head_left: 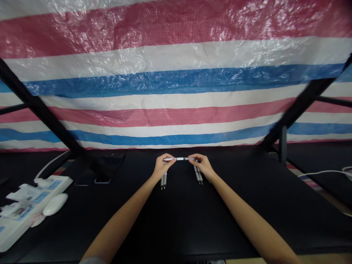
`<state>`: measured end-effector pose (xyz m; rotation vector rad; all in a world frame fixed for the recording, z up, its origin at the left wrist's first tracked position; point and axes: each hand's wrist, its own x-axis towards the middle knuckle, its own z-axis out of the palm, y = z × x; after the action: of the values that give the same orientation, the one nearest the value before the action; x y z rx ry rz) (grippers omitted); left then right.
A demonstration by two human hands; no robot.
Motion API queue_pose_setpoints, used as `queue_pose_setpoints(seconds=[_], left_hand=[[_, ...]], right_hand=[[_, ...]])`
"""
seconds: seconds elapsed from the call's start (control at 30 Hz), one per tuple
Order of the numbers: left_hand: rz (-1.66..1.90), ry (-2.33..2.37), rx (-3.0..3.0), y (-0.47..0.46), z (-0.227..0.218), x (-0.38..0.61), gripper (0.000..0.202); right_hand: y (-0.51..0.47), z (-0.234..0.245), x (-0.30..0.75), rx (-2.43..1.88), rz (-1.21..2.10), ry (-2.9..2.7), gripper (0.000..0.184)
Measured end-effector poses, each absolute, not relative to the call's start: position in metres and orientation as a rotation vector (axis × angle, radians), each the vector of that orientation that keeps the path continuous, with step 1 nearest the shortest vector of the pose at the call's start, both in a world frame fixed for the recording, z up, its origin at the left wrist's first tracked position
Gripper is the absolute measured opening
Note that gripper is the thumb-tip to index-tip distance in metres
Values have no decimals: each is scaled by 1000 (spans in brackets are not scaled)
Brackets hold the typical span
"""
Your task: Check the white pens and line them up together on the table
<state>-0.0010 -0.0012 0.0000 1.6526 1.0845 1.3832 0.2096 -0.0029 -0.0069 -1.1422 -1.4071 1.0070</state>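
A white pen (180,158) with a grey section is held level between my two hands, above the black table (178,216). My left hand (162,165) pinches its left end. My right hand (202,165) is closed on the other end. Below my left hand lie a couple of pens (164,181), side by side with their tips toward me. More pens (198,176) lie under my right hand, pointing the same way; my fingers partly cover them.
A white power strip (16,227) with plugs and a white computer mouse (55,204) sit at the left. Dark flat devices (102,180) lie behind them. Black frame legs (59,121) slant on both sides, before a striped plastic sheet (176,84). A white cable (324,172) runs at the right.
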Motion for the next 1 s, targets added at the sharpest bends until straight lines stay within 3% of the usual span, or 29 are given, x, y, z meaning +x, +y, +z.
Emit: queue_pose_setpoints(seconds=[1.0], left_hand=[[1574, 1136, 1140, 8, -4, -11, 10]], right_hand=[[-5, -2, 210, -1090, 1058, -1249, 22]])
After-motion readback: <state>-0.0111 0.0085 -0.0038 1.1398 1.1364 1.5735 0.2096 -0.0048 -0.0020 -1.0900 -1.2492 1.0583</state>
